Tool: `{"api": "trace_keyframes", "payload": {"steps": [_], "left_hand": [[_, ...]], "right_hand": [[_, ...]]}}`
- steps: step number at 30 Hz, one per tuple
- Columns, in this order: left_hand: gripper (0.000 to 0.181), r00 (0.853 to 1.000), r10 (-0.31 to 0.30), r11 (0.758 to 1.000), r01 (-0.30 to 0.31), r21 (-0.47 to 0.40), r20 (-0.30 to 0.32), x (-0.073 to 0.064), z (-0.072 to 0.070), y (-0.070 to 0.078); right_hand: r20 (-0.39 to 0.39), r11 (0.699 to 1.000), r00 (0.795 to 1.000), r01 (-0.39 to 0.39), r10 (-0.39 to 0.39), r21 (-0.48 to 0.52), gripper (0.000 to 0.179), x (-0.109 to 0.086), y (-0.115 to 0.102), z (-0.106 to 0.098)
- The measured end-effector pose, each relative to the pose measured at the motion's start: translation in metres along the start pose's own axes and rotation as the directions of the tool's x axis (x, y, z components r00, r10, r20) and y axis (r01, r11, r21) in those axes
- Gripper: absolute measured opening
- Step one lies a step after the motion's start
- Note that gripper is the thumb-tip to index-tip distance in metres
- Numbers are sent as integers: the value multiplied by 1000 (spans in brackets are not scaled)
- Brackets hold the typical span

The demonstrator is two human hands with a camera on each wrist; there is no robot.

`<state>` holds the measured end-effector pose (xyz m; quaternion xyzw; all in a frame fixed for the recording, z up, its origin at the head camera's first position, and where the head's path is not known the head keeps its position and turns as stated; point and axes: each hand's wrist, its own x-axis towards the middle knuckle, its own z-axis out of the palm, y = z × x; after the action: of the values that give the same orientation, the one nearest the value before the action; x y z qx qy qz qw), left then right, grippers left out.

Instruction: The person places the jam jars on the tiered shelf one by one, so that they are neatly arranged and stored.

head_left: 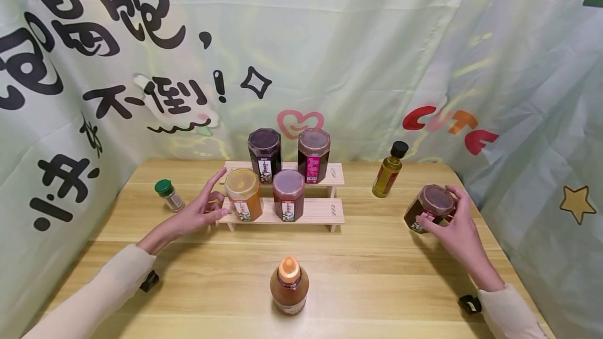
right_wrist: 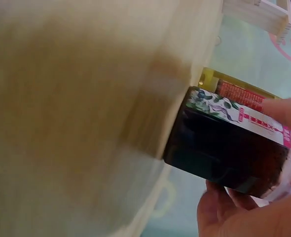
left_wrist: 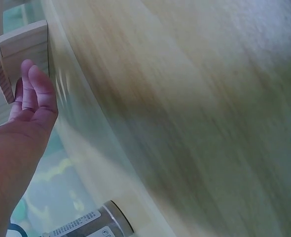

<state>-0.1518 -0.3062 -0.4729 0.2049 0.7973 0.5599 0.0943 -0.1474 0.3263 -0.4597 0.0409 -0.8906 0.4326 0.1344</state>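
My right hand [head_left: 459, 229] grips a dark jar [head_left: 426, 208] with a reddish lid by its sides, thumb in front and fingers behind. In the right wrist view the same jar [right_wrist: 224, 148] shows its floral label and dark contents. My left hand [head_left: 200, 211] is at the left end of a two-step wooden rack [head_left: 325, 211], index finger stretched toward the upper step and thumb at the lower. On the lower step are an amber jar [head_left: 244, 195] and a reddish jar [head_left: 289, 196]. Two dark jars, one purple-lidded [head_left: 265, 156] and one pink-labelled [head_left: 314, 156], occupy the upper step.
Left of the rack lies a tilted-looking green-capped shaker [head_left: 169, 195]. An oil bottle [head_left: 390, 170] with a black cap stands between the rack and my right hand. Nearer me is a brown bottle [head_left: 289, 286] with an orange cap. Printed curtains [head_left: 367, 67] surround the wooden table [head_left: 198, 286].
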Motion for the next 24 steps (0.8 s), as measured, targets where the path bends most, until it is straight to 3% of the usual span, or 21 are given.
{"api": "trace_keyframes", "payload": {"steps": [11, 24], "left_hand": [[104, 1000, 25, 1000, -25, -10, 2, 0, 0, -1], [104, 1000, 23, 1000, -23, -15, 4, -1, 0, -1]], "right_hand": [[28, 999, 999, 22, -23, 29, 108, 0, 3, 2], [23, 996, 1000, -13, 15, -88, 105, -1, -1, -4]]}}
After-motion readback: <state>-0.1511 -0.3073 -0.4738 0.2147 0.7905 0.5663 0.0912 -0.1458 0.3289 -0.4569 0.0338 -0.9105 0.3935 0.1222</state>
